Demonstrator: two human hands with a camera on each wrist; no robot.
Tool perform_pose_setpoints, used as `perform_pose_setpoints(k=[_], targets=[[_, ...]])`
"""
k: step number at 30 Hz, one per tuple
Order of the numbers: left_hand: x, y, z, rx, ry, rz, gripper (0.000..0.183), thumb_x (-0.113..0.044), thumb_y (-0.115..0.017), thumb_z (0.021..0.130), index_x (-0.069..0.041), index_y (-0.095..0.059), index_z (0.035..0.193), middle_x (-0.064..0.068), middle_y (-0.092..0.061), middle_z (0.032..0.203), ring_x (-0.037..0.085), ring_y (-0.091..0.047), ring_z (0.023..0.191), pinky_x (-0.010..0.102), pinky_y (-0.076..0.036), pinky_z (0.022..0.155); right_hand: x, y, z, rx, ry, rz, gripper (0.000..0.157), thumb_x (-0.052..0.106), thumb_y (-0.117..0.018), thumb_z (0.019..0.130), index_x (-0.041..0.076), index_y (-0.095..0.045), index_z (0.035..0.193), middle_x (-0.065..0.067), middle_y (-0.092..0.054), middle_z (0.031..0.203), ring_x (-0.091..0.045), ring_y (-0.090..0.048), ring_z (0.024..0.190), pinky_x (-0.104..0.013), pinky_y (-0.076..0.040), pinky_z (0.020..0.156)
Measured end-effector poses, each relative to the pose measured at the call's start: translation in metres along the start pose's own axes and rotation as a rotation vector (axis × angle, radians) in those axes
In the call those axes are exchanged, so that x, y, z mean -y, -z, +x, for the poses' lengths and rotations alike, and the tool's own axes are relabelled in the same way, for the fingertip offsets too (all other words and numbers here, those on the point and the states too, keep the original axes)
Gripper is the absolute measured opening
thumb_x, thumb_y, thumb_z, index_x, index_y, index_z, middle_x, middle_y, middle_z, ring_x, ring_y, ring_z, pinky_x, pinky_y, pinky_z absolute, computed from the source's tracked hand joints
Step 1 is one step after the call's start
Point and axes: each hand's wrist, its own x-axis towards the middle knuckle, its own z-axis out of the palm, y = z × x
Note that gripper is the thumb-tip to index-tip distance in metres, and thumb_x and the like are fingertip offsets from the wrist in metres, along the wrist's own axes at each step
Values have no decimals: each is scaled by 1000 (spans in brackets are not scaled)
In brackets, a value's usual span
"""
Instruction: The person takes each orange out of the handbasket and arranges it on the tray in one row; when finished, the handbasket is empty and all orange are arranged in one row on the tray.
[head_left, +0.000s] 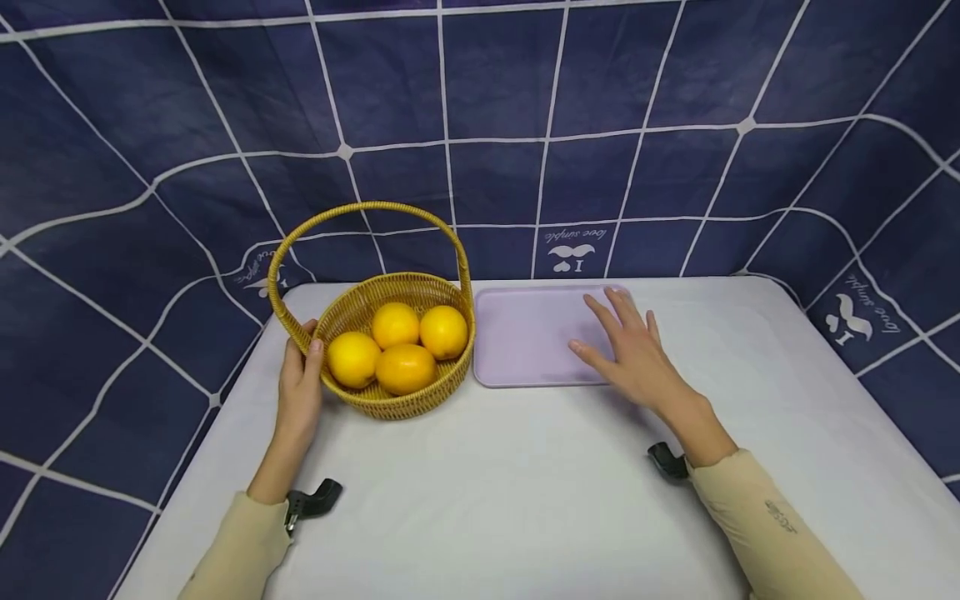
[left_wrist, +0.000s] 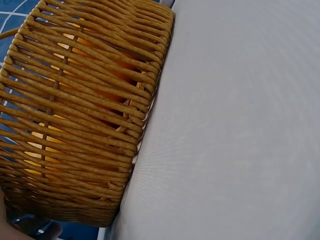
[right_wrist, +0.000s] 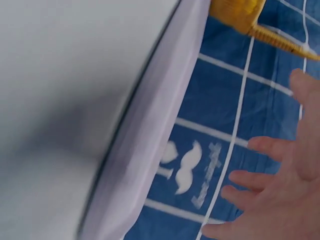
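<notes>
At the left of the table stands a woven wicker basket with a tall arched handle, several yellow-orange oranges lying inside. My left hand grips the basket's left side where the handle meets the rim; its thumb shows there, while the other fingers are mostly hidden. Up close in the left wrist view is the basket's slatted wall. Over the right part of a flat lilac tray, my right hand hovers with spread fingers and nothing in it. The right wrist view has these fingers above the tray's edge.
A white cloth covers the table. Behind it and at both sides hangs a dark blue curtain with white grid lines. The tray lies right beside the basket. Black wrist mounts sit at both cuffs.
</notes>
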Motion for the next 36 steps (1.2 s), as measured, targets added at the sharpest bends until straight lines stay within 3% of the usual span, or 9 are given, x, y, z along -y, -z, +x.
perform_pose_setpoints(k=[8, 17, 23, 28, 31, 36], targets=[[4, 3, -2, 55, 95, -168, 54, -34, -41, 115, -20, -30, 166, 5, -30, 172, 21, -29, 156, 24, -21, 125, 44, -15, 18, 84, 66, 48, 81, 55, -63, 102, 17, -32, 167, -19, -21, 174, -38, -18, 161, -74, -8, 123], [10, 3, -9, 83, 104, -209, 55, -33, -41, 115, -21, -26, 166, 0, -25, 173, 19, -23, 158, 22, -20, 125, 87, -27, 30, 130, 91, 100, 75, 51, -67, 101, 8, -46, 159, -22, -45, 160, -41, -42, 149, -58, -35, 122], [16, -3, -11, 79, 86, -262, 53, -31, -40, 115, -22, -27, 166, 2, -25, 173, 21, -22, 159, 34, -14, 130, 114, -35, 38, 133, 146, 139, 65, 45, -69, 101, 3, -56, 149, -19, -54, 152, -37, -49, 143, -53, -40, 120], [18, -9, -12, 118, 93, -314, 54, -31, -40, 115, -23, -27, 166, 1, -24, 172, 21, -22, 159, 36, -17, 128, 141, -44, 39, 124, 190, 141, 55, 40, -72, 100, 0, -65, 137, -16, -65, 137, -32, -58, 128, -47, -48, 112], [17, -9, -12, 104, 87, -319, 51, -29, -40, 115, -24, -29, 165, -2, -27, 171, 19, -24, 157, 35, -19, 127, 161, -51, 45, 126, 220, 154, 53, 40, -73, 99, 1, -66, 135, -15, -66, 132, -29, -59, 120, -44, -50, 106], [15, -6, -7, 94, 75, -333, 51, -29, -40, 115, -25, -30, 165, -4, -29, 170, 18, -25, 156, 38, -18, 125, 188, -62, 58, 132, 249, 176, 52, 38, -74, 98, 3, -66, 136, -13, -66, 135, -28, -58, 127, -44, -49, 110]])
